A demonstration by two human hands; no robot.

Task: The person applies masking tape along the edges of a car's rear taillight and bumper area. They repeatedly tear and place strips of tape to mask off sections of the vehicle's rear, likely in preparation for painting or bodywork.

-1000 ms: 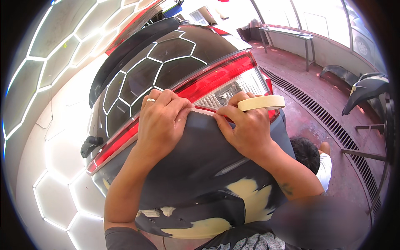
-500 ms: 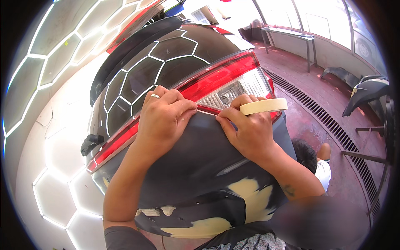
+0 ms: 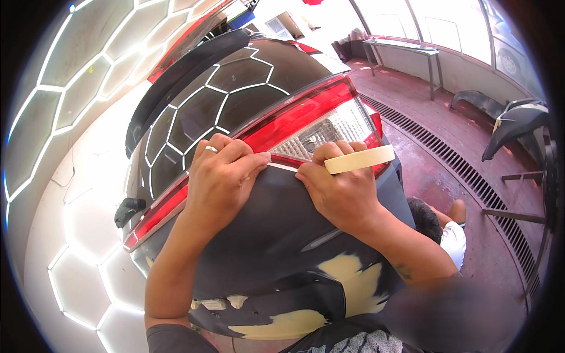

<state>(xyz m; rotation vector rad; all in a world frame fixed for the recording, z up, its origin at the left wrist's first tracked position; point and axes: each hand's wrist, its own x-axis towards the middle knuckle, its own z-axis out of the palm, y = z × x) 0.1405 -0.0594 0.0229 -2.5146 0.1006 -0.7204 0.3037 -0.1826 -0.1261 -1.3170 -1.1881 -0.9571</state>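
A pale strip of masking tape [image 3: 282, 167] runs between my fingertips, along the lower edge of the red and clear tail light [image 3: 312, 126]. My left hand [image 3: 222, 173] is closed, thumb and forefinger pinched on the strip's left part at the edge of the light. My right hand [image 3: 346, 185] is closed too, its thumb and forefinger pressed at the strip's right part. From its fingers hangs the cream masking tape roll [image 3: 360, 160]. Both hands rest over the dark grey car tailgate [image 3: 259, 235], which has beige filler patches [image 3: 347, 276] lower down.
A person [image 3: 432, 226] crouches to the right beside the car. Beyond runs a floor drain grate [image 3: 465, 170]; black bumper parts [image 3: 515, 126] on a stand are at the far right. A bench [image 3: 406, 47] stands by the windows. Hexagon lights [image 3: 76, 288] cover the left wall.
The view has shifted slightly, so car and hands appear a little further left and lower. More of the tape strip shows between my hands. Both keep their pinch beside the tail light.
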